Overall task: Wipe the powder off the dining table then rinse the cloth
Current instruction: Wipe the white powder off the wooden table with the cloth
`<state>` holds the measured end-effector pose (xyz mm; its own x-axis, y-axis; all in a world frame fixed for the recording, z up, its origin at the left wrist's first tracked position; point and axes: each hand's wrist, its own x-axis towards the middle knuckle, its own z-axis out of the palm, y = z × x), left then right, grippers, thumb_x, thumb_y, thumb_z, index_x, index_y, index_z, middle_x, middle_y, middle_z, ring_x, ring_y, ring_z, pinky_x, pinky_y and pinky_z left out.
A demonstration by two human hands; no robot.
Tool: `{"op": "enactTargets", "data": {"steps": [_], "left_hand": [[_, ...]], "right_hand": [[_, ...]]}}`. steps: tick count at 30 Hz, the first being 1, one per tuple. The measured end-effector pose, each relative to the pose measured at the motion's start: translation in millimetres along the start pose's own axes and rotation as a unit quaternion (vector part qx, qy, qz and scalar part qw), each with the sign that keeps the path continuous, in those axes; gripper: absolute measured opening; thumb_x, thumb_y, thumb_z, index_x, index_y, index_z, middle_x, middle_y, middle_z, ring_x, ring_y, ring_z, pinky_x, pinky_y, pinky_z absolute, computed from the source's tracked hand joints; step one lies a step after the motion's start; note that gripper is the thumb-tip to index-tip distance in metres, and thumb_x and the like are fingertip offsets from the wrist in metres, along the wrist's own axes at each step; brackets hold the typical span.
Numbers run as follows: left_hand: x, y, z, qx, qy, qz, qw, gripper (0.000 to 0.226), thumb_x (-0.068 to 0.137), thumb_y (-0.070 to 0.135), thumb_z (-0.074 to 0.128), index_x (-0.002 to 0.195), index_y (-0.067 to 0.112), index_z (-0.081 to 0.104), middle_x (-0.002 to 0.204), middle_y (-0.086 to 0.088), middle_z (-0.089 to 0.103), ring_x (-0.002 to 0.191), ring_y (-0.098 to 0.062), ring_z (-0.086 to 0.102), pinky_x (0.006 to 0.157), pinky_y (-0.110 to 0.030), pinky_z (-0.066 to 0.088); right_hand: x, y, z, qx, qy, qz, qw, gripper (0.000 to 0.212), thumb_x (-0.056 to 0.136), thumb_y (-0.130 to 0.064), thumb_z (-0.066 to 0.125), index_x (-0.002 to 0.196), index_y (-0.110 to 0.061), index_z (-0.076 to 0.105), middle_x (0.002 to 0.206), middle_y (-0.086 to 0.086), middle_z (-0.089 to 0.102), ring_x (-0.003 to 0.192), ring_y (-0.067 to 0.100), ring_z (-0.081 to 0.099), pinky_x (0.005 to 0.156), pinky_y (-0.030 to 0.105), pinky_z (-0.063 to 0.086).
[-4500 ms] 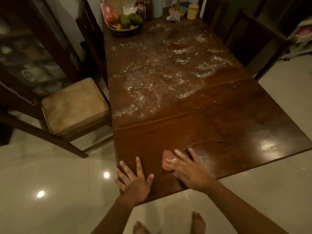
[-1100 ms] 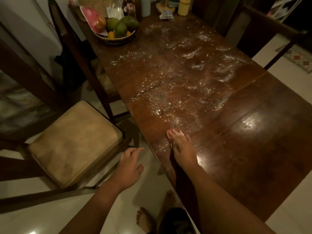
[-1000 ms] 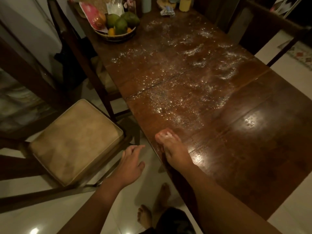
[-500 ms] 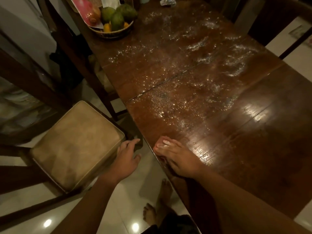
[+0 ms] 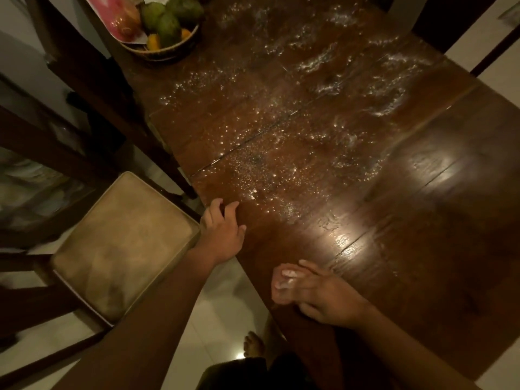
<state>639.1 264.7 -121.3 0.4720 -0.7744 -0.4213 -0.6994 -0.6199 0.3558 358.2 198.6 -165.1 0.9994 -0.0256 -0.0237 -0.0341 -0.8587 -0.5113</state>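
Head view: left of the left hand sits a cushioned chair seat [image 5: 121,243]. The left hand [image 5: 222,232], which hung over the gap beside that seat half a second ago, now touches the dining table's [image 5: 422,220] edge with loosely curled fingers that hold nothing. Just beyond its fingertips the powder [image 5: 281,136] begins, spreading away toward the fruit basket [image 5: 166,26]. To the right and nearer the body, the right hand [image 5: 318,294] has drawn back along the table edge from the powder's fringe, its fingers bent over the bunched pink cloth [image 5: 281,282]. That stroke probably cleared only the nearest strip, so most of the wiping remains and rinsing is still far off.
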Motion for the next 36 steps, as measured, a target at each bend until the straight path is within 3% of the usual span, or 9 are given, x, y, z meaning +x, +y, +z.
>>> {"op": "enactTargets", "data": {"steps": [5, 8, 11, 14, 19, 25, 28, 31, 36], "left_hand": [[-5.2, 12.0, 11.9, 0.030, -0.006, -0.054, 0.998, 0.057, 0.100, 0.034, 0.040, 0.151, 0.017, 0.020, 0.158, -0.016, -0.005, 0.144, -0.040, 0.002, 0.117, -0.056, 0.013], [0.7, 20.1, 9.8, 0.044, -0.006, -0.072, 0.996, 0.055, 0.099, 0.034, 0.042, 0.147, 0.016, 0.023, 0.157, -0.017, -0.003, 0.145, -0.039, 0.001, 0.117, -0.059, 0.007], [9.0, 25.1, 4.7, 0.058, -0.025, -0.053, 0.997, 0.055, 0.098, 0.034, 0.044, 0.145, 0.017, 0.021, 0.158, -0.015, -0.005, 0.146, -0.034, -0.003, 0.116, -0.058, -0.004], [11.4, 26.9, 4.1, 0.056, -0.062, -0.044, 0.996, 0.063, 0.100, 0.038, 0.041, 0.151, 0.016, 0.010, 0.158, -0.014, -0.019, 0.147, -0.033, -0.014, 0.117, -0.055, -0.008], [6.7, 15.9, 10.8, 0.109, -0.122, -0.012, 0.986, 0.078, 0.100, 0.056, 0.023, 0.152, 0.015, -0.017, 0.151, -0.014, -0.042, 0.141, -0.030, -0.036, 0.113, -0.055, -0.019], [6.7, 15.3, 12.1, 0.117, -0.126, -0.010, 0.985, 0.079, 0.099, 0.059, 0.022, 0.153, 0.016, -0.018, 0.151, -0.014, -0.042, 0.141, -0.029, -0.036, 0.114, -0.056, -0.018], [8.8, 15.2, 13.3, 0.123, -0.121, -0.010, 0.985, 0.079, 0.098, 0.058, 0.023, 0.153, 0.017, -0.017, 0.151, -0.014, -0.041, 0.142, -0.031, -0.035, 0.113, -0.057, -0.017], [9.5, 14.3, 13.4, 0.122, -0.124, -0.010, 0.985, 0.079, 0.098, 0.059, 0.023, 0.153, 0.019, -0.018, 0.151, -0.014, -0.041, 0.141, -0.030, -0.035, 0.112, -0.058, -0.018], [10.3, 13.9, 14.4, 0.114, -0.130, -0.016, 0.985, 0.079, 0.098, 0.060, 0.024, 0.153, 0.021, -0.017, 0.151, -0.012, -0.042, 0.141, -0.029, -0.037, 0.111, -0.057, -0.020]], "right_hand": [[45.2, -20.3, 4.0, 0.011, 0.095, 0.156, 0.983, 0.060, 0.086, -0.023, 0.049, 0.146, -0.029, 0.046, 0.151, -0.006, 0.048, 0.147, 0.014, 0.032, 0.125, 0.036, 0.008], [66.1, -56.4, 21.3, 0.011, 0.035, 0.072, 0.997, 0.057, 0.091, -0.024, 0.042, 0.149, -0.027, 0.042, 0.156, -0.004, 0.042, 0.152, 0.016, 0.018, 0.124, 0.041, 0.015], [27.6, -34.5, 14.6, 0.003, 0.018, -0.007, 1.000, 0.050, 0.091, -0.028, 0.049, 0.141, -0.032, 0.050, 0.149, -0.009, 0.050, 0.148, 0.011, 0.028, 0.119, 0.041, 0.030], [-21.9, 3.7, -3.8, 0.051, 0.095, 0.143, 0.984, 0.059, 0.088, -0.015, 0.054, 0.142, -0.040, 0.048, 0.152, -0.017, 0.044, 0.148, 0.006, 0.027, 0.121, 0.045, 0.026], [-14.6, 45.8, -37.7, 0.021, 0.266, 0.461, 0.847, 0.055, 0.097, -0.013, 0.050, 0.149, -0.030, 0.042, 0.154, -0.004, 0.043, 0.149, 0.019, 0.027, 0.124, 0.036, 0.010], [-10.5, 46.4, -23.9, -0.015, 0.101, 0.181, 0.978, 0.054, 0.098, -0.020, 0.046, 0.151, -0.029, 0.041, 0.154, -0.008, 0.044, 0.149, 0.019, 0.030, 0.120, 0.051, 0.027], [-16.4, 78.8, -47.1, -0.015, 0.127, 0.265, 0.956, 0.058, 0.096, -0.020, 0.044, 0.150, -0.040, 0.039, 0.156, -0.015, 0.038, 0.149, 0.011, 0.029, 0.124, 0.043, 0.014], [19.4, 82.3, -54.6, 0.008, 0.215, 0.373, 0.902, 0.054, 0.096, -0.016, 0.043, 0.148, -0.028, 0.044, 0.153, -0.003, 0.046, 0.147, 0.017, 0.032, 0.124, 0.034, 0.006], [27.1, 95.1, -54.1, -0.050, 0.086, 0.194, 0.976, 0.055, 0.099, -0.021, 0.046, 0.152, -0.034, 0.037, 0.156, -0.010, 0.040, 0.148, 0.013, 0.027, 0.124, 0.044, 0.019]]}}
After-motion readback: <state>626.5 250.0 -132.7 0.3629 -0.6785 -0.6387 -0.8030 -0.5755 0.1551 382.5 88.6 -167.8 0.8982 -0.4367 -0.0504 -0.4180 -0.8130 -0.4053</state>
